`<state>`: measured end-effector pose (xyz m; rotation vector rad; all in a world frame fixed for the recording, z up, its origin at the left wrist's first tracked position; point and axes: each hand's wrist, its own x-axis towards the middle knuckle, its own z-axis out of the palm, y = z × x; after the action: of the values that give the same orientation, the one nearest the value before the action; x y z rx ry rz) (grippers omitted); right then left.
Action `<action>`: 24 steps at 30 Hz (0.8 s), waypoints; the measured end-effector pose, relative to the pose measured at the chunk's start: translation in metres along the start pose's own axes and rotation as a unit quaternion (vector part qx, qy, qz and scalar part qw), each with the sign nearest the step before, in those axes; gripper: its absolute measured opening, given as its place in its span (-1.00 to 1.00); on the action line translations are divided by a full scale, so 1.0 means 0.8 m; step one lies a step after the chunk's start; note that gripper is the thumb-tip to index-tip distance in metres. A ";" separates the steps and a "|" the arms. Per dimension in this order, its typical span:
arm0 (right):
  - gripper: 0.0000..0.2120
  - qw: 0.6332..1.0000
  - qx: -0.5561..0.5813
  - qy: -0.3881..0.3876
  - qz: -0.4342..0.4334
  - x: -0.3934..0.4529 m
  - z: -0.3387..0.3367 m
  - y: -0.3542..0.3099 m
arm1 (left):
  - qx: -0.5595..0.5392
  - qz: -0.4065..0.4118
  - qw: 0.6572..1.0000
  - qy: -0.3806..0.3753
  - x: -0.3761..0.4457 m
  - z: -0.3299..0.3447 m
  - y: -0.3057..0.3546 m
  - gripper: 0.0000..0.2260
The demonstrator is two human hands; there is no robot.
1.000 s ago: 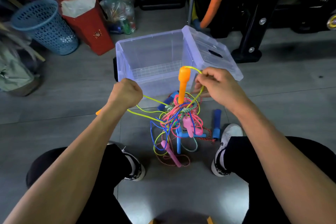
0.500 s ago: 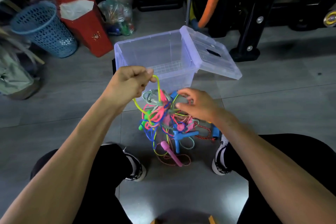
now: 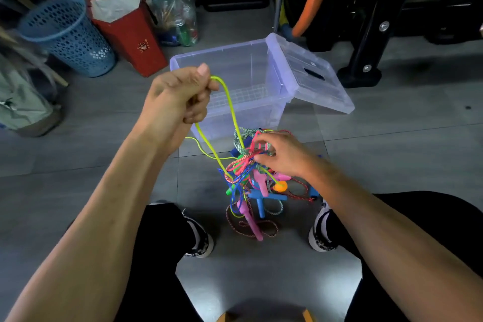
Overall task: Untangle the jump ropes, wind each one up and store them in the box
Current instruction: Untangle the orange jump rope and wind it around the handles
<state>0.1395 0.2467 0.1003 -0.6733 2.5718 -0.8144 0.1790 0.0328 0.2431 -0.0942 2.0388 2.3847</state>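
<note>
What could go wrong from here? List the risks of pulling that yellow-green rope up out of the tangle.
1. The left hand lifts the yellow-green rope while it still runs through the tangle; pulling harder may tighten knots.
2. The right hand only pinches strands on top, so the whole bundle may rise instead of releasing.
3. Dangling handles, such as the pink handle, could catch in loops.

Rope tangle (image 3: 251,180) lies before the box (image 3: 230,91), between two shoes (image 3: 198,240).

Floor (image 3: 392,154) (grey tile): box (image 3: 235,123), ropes (image 3: 251,185)
</note>
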 end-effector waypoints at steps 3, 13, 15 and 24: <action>-0.65 0.998 0.060 0.012 -0.024 0.005 -0.002 -0.030 | 0.024 -0.008 0.999 -0.046 -0.004 0.005 -0.001 -0.76; -0.74 0.971 0.199 0.134 0.012 0.013 -0.029 -0.063 | 0.136 -0.084 0.986 0.056 0.003 -0.013 -0.010 -0.82; -0.77 0.943 0.264 0.204 -0.010 0.011 -0.051 -0.072 | 0.326 -0.138 0.931 0.091 0.010 -0.024 -0.023 -0.87; -0.86 0.984 0.091 0.107 -0.109 -0.001 -0.070 -0.083 | 0.508 0.120 0.849 -0.076 0.006 0.016 -0.036 -0.76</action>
<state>0.1358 0.2242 0.1839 -0.8614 2.5949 -1.2392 0.1751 0.0499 0.2161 0.3552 3.0062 1.0143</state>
